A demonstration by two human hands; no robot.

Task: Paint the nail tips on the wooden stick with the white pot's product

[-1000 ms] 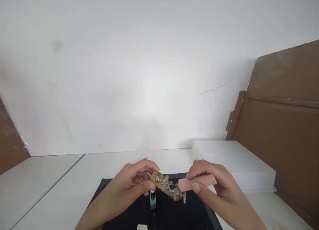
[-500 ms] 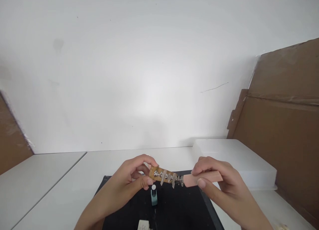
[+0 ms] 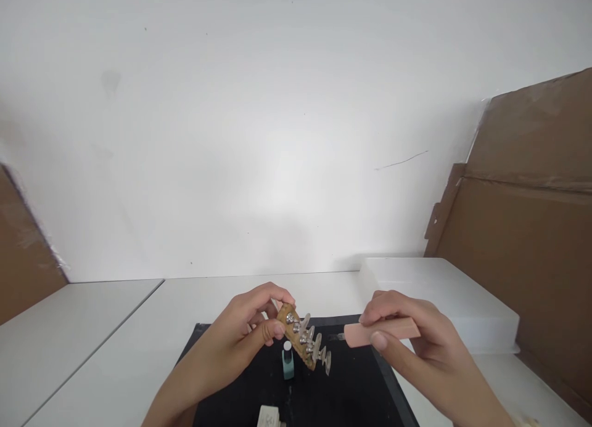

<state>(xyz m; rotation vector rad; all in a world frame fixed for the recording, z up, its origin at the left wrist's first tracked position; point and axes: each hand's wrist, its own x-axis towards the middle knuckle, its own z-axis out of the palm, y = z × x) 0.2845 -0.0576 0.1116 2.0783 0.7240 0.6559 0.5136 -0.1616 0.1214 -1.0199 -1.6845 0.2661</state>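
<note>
My left hand (image 3: 247,331) is closed on one end of a small brown board (image 3: 287,316), pinched between thumb and fingers. Metal holders on the board carry several clear nail tips (image 3: 317,345), and its free end tilts down to the right. In my right hand (image 3: 402,331), closed, is a brush with a flat pink handle (image 3: 377,333). Its narrow dark tip (image 3: 337,337) points left, a small gap away from the nail tips. Below the board a teal nail polish bottle (image 3: 288,364) with a white-topped cap stands upright on a black mat (image 3: 351,387).
A small white block-like object (image 3: 268,416) sits at the mat's near side. Behind my right hand is a translucent plastic bin (image 3: 444,291). Brown cardboard (image 3: 531,230) borders the right, and a white wall (image 3: 277,137) rises behind the white table (image 3: 106,353).
The board has turned in my left hand, its free end swinging downward. My right hand has moved slightly right, so the brush tip now stands apart from the nail tips.
</note>
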